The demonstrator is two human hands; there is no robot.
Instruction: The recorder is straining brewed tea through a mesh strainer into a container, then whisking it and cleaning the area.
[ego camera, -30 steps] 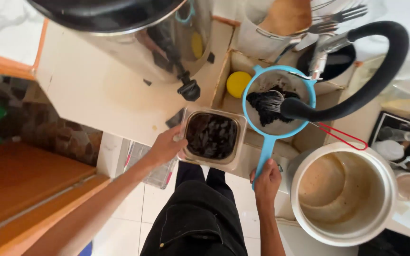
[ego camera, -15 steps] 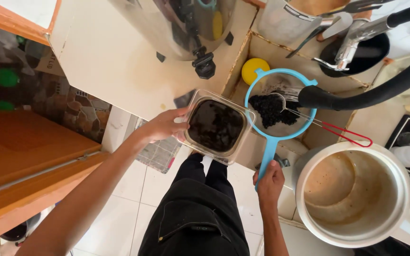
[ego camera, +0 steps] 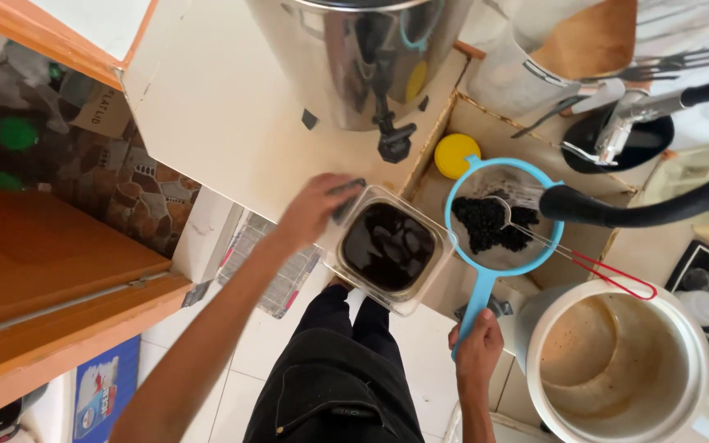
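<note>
My left hand [ego camera: 313, 212] grips the far left corner of a clear square plastic container [ego camera: 389, 248] that holds dark liquid and dark lumps. It is held level at the counter's front edge, above my black-trousered legs. My right hand [ego camera: 478, 349] holds the handle of a light blue round strainer [ego camera: 496, 220], which sits over a sink. A heap of small black pearls [ego camera: 492, 225] lies in the strainer. A black flexible tap hose [ego camera: 650, 205] ends just over the strainer's right side.
A large steel urn with a black spout [ego camera: 371, 66] stands on the white counter [ego camera: 215, 107]. A white pot with brownish residue [ego camera: 617, 361] sits at the lower right. A red-handled wire skimmer [ego camera: 609, 275], a yellow lid [ego camera: 457, 154] and forks [ego camera: 666, 61] lie around the sink.
The view has shifted. My left hand has moved round to the container's far corner. The container and strainer sit a little farther apart than before.
</note>
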